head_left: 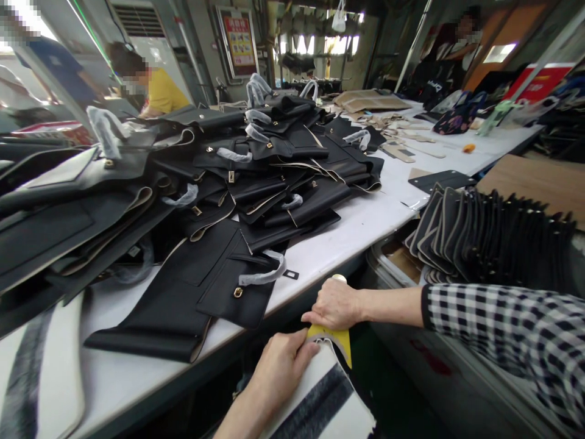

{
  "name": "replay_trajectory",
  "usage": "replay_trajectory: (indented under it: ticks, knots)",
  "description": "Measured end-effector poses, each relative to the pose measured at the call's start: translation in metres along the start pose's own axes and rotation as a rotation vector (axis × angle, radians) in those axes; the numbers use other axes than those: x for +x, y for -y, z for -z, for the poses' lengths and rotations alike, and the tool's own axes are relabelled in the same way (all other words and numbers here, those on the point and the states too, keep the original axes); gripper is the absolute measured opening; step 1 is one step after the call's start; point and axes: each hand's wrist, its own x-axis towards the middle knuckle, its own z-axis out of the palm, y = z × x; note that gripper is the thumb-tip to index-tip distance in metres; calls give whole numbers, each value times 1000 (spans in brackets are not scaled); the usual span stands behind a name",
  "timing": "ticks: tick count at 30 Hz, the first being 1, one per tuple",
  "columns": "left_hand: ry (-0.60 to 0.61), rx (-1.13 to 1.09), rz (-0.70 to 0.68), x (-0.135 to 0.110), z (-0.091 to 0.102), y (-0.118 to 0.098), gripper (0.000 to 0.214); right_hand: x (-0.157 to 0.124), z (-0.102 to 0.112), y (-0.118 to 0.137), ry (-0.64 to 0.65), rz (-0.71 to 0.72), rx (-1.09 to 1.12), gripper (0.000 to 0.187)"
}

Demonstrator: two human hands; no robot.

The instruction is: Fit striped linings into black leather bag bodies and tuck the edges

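Note:
My right hand (333, 305) is closed around a yellow flat tool (343, 347), whose pale round end pokes out above the fist. The tool's lower edge curves over the top of a white panel (306, 390) with a dark grey stripe. My left hand (284, 364) grips that panel at its upper left edge, thumb on top, right beside the tool. Panel and hands are just off the table's front edge. Close by on the table lies a black leather bag piece (178, 292) with a plastic-wrapped handle (267, 271) and a gold clasp (238, 292).
Black bag pieces (292, 152) pile up across the white table (351, 244). Another striped white panel (59, 366) lies at the lower left. A bin at right holds a row of black flaps (493, 238). Several people work in the background, one in a yellow shirt (167, 91).

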Motion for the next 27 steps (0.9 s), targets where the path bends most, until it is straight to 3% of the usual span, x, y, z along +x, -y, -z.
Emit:
replay_trajectory:
  ticks: [5,18,23,27]
  knots:
    - [4,37,-23,0,-1,-3,29,-5,1,9,50,-127,5,69]
    - [-6,303,-53,-5,-3,-6,32,-22,-20,39,43,-389,51,71]
    - [-2,307,-70,-9,4,-9,33,-28,-20,58,33,-419,28,55]
    - [-8,228,-62,-19,17,-13,37,-25,-19,67,22,-401,-24,60]
